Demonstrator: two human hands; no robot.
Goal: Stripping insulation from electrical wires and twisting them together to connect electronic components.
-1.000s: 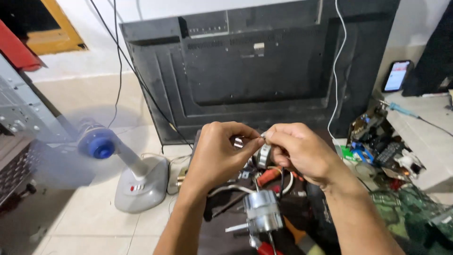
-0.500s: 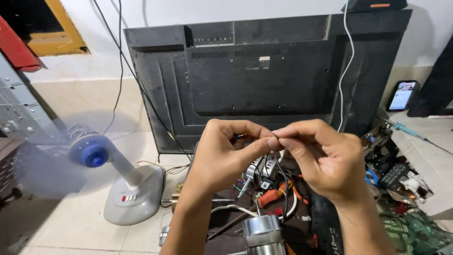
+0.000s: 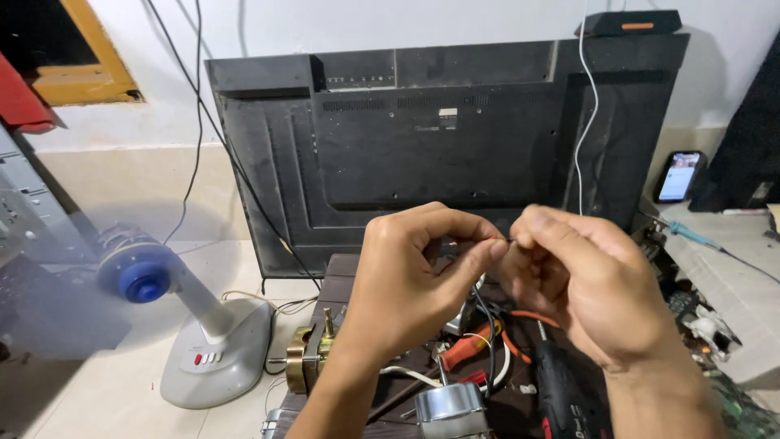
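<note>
Where fingertips meet, thin wire (image 3: pixel 497 239) pinched from both sides: left hand (image 3: pixel 410 276) and right hand (image 3: pixel 589 280) clamped on it, raised above cluttered workbench (image 3: pixel 341 272). Below, silver motor (image 3: pixel 452 413), red-handled screwdriver (image 3: pixel 465 349). Behind, black television back (image 3: pixel 439 146); leftward, white desk fan (image 3: pixel 183 325) spinning.

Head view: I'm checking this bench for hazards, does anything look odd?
Yes: the desk fan spins with bare blades, no guard showing. Both hands, left hand and right hand, pinch a thin wire above scattered tools.
</note>
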